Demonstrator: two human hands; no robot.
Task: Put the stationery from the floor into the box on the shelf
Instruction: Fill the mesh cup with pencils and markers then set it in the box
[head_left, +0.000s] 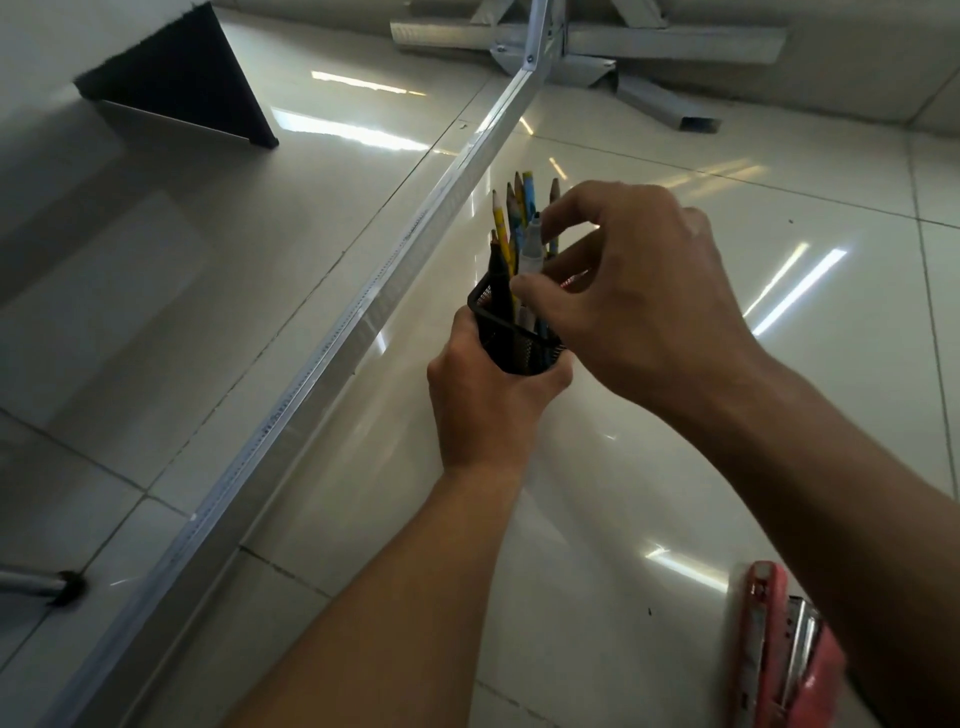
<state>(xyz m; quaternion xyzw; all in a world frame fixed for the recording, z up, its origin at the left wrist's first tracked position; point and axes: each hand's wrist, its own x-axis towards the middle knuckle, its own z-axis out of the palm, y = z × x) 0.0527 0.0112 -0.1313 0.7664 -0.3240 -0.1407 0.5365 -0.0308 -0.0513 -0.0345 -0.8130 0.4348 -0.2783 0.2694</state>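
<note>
A black mesh pen holder (511, 340) is gripped from below by my left hand (483, 400), held above the tiled floor. Several pencils (506, 228) and pens stand in it, tips up. My right hand (634, 296) is over the holder, thumb and fingers pinched on a white pen (531, 249) that sticks into the holder among the pencils. A red stapler (779, 649) lies on the floor at the lower right, partly hidden by my right forearm.
A long metal rail (332, 353) runs diagonally from lower left to upper centre. A dark triangular bracket (182, 78) sits at upper left. Grey metal frame pieces (649, 67) lie along the far wall. A small black-tipped leg (62, 584) shows at the left edge. The floor is glossy white tile (779, 426).
</note>
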